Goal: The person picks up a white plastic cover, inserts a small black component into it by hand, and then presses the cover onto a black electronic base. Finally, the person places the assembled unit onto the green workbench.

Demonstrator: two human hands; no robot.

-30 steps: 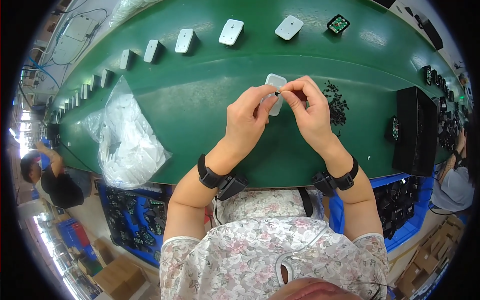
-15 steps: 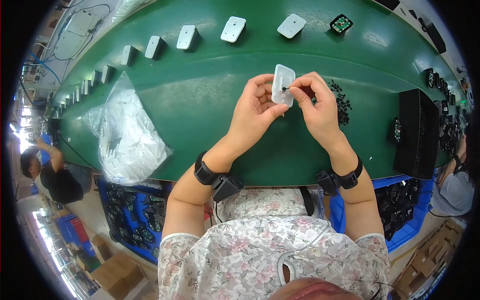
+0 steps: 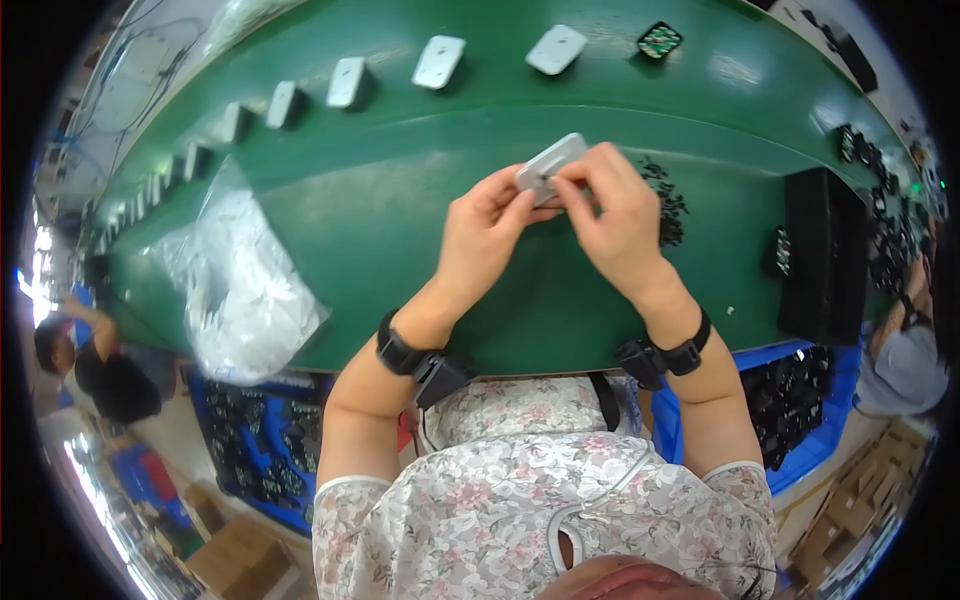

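My left hand (image 3: 482, 222) holds a white plastic cover (image 3: 553, 160), its fingers and thumb closed on the lower end. The cover is tilted above the table in front of me. My right hand (image 3: 618, 212) is closed in a pinch, thumb and fingertips against the cover's near side. What sits between those fingertips is hidden. A pile of small black parts (image 3: 668, 210) lies on the green table (image 3: 400, 190), just right of my right hand. Left of my hands rests a clear plastic bag (image 3: 245, 300) full of white covers.
A curved row of white-topped units, one of them a white-faced unit (image 3: 556, 50), stands along the far side. A dark unit with a circuit board (image 3: 660, 40) ends it. A black box (image 3: 825, 255) stands right. Blue crates (image 3: 800, 410) flank me below the table; other people sit at both sides.
The cover has turned from nearly upright to a slant, its inside now less visible. The black piece in my right fingertips no longer shows. The whole view has shifted slightly.
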